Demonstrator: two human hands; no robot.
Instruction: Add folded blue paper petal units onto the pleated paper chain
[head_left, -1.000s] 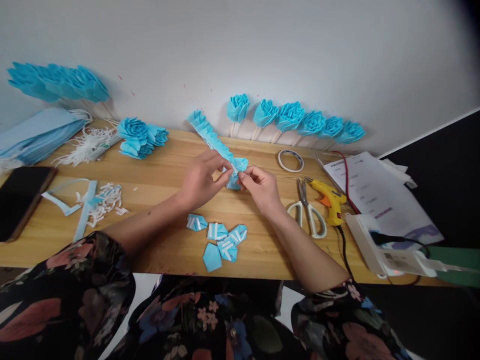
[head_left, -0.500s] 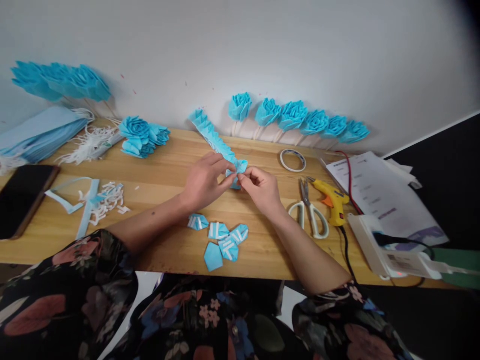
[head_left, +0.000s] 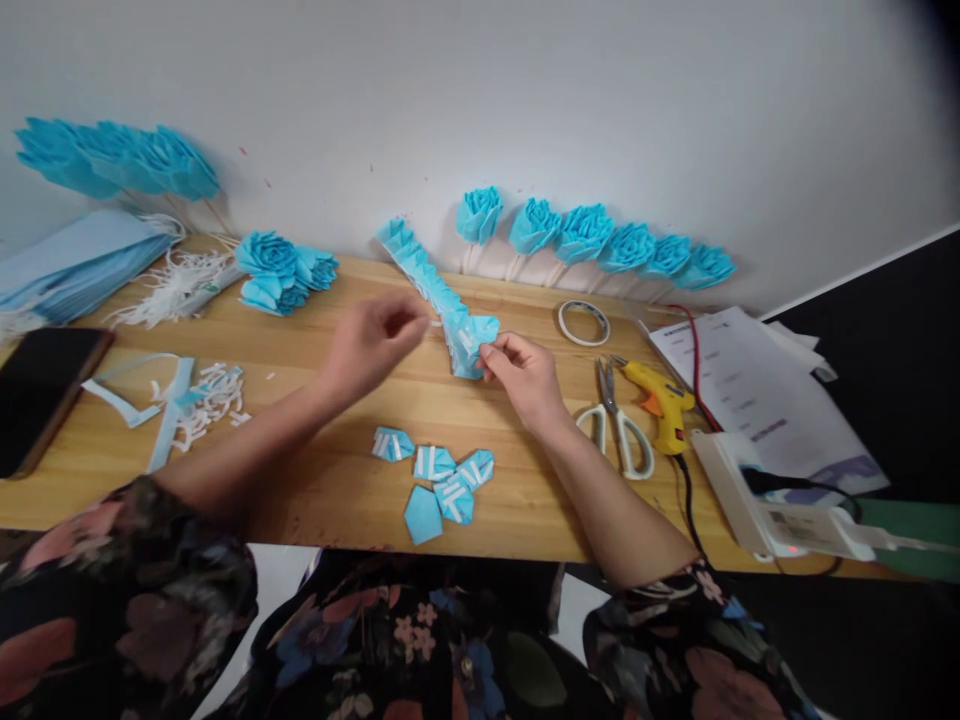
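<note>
My right hand (head_left: 525,380) pinches a folded blue petal piece (head_left: 471,338) with a white stripe on it. This piece lies at the near end of a long row of overlapping pleated blue petals (head_left: 424,275), which slants back toward the wall. My left hand (head_left: 375,340), smeared by motion, is held to the left of the row with thumb and fingers pinched together. At its fingertips shows a small white strip (head_left: 436,323). Nearer to me lie several folded blue petal pieces (head_left: 433,462), most with white stripes, and a plain blue pentagon piece (head_left: 424,515).
Blue flowers on sticks (head_left: 585,232) lean on the wall. At right are a tape roll (head_left: 563,325), scissors (head_left: 619,425), a yellow glue gun (head_left: 670,405) and a power strip (head_left: 731,495). White scraps (head_left: 210,405), a phone (head_left: 49,400) and blue face masks (head_left: 82,265) lie left.
My left hand has pulled away to the left from the petal piece, with a small white strip at its fingertips. My right hand has stayed on the piece.
</note>
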